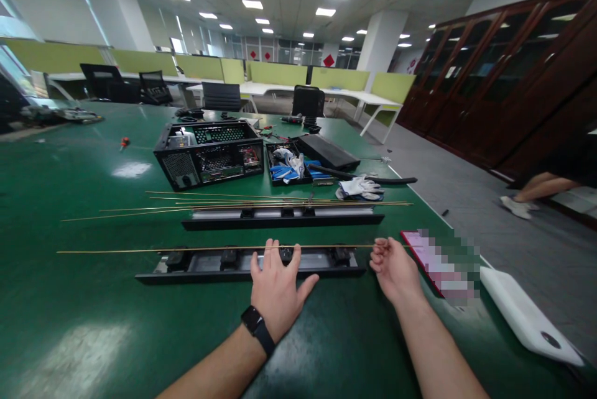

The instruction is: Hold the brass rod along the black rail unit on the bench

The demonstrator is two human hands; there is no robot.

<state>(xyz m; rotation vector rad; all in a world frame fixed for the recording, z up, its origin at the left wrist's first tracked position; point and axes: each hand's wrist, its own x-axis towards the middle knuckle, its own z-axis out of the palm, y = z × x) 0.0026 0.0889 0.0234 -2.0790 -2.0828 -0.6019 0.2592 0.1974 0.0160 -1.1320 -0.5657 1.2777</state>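
Left hand (277,290) spread over nearer black-and-silver metal rail (209,276); right hand (394,267) pinching thin brass-coloured rod (209,249). Green tabletop (60,299) extends toward nine o'clock; red-edged panel (425,256), three o'clock, partly pixelated.

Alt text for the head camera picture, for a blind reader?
A person's right hand holds a thin golden rod along a dark rail on a green table, the left hand spread over the rail. Behind lie more rods and another rail.

1. Two bare hands: left hand (276,296), right hand (394,270);
2. two rails: near rail (200,278), far rail (280,222);
3. four black blocks (228,258) on the near rail, three on the far;
4. one brass rod (116,251) at the hands; other rods (347,202) overlap, uncountable;
5. one computer case (181,169); one smartwatch (252,319).
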